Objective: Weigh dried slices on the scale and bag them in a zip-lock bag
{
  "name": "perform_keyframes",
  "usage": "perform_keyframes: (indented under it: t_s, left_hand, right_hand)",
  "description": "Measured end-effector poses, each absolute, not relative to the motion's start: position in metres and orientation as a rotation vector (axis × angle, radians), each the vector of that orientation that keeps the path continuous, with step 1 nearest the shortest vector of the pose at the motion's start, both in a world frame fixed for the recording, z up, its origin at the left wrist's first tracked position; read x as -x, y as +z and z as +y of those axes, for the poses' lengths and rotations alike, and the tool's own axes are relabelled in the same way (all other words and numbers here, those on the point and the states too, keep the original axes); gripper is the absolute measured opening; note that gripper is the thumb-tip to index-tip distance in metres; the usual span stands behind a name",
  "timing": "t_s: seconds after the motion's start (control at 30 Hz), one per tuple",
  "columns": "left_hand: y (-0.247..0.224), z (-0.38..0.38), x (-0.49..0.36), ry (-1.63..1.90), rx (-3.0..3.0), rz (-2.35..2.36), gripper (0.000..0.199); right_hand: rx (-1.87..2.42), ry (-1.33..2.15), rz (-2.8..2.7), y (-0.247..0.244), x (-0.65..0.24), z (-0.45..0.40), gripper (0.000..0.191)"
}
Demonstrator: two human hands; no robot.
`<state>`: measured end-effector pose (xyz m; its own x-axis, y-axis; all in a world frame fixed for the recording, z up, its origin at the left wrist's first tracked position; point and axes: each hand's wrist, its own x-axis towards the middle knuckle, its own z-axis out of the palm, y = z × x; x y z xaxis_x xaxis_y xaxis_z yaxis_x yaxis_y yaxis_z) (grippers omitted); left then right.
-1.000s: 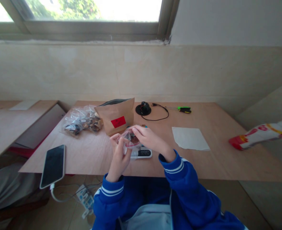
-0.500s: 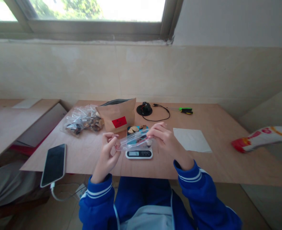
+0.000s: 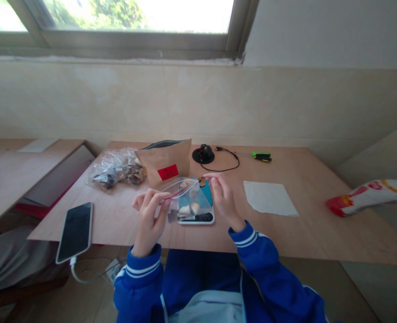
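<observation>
Left hand (image 3: 151, 208) pinches clear zip-lock bag (image 3: 189, 202) by rim, best hold; likely light, limp, slippery. Right hand (image 3: 222, 189) half-curled opposite, grip unclear.

A small clear zip bag (image 3: 203, 204) hangs over the scale, its mouth uppermost and parted, a red line (image 3: 178, 194) running slantwise along the rim, higher toward the right. Pale and brownish pieces (image 3: 189, 209) sit low inside; whether the bag's bottom touches the scale cannot be told. The scale (image 3: 207, 193) lies flat on the table, blue on top, with a white edge and a dark front panel partly behind the bag. A brown piece (image 3: 202, 182) is at its far end.
</observation>
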<state>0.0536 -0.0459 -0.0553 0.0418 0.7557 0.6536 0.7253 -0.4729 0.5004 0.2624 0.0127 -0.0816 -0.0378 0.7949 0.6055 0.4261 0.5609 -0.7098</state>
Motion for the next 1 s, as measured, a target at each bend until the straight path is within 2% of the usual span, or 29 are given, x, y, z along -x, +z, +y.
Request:
perform_keyframes:
  t_s: [0.1,0.2,0.3,0.7,0.87,1.0]
  left_hand:
    - [-0.053,-0.044,-0.041,1.531,-2.2,1.559,0.017]
    - [-0.052,-0.045,-0.034,1.572,-2.17,1.534,0.018]
    - [-0.054,-0.046,-0.032,1.57,-2.143,1.545,0.021]
    - [-0.068,-0.05,-0.045,1.525,-2.122,1.5,0.021]
    - [-0.071,-0.053,-0.055,1.459,-2.141,1.467,0.024]
    - [-0.074,-0.05,-0.06,1.437,-2.149,1.463,0.024]
  right_hand:
    - [1.046,0.449,-2.069,-0.116,-0.256,0.031,0.023]
    - [1.02,0.297,-2.399,-0.137,-0.246,0.038,0.028]
    - [1.076,0.154,-2.49,-0.14,-0.239,0.037,0.026]
    - [1.247,0.097,-2.363,-0.153,-0.263,0.039,0.018]
    - [1.187,0.302,-2.183,-0.152,-0.277,0.036,0.026]
    - [1.238,0.562,-1.757,-0.138,-0.283,0.039,0.024]
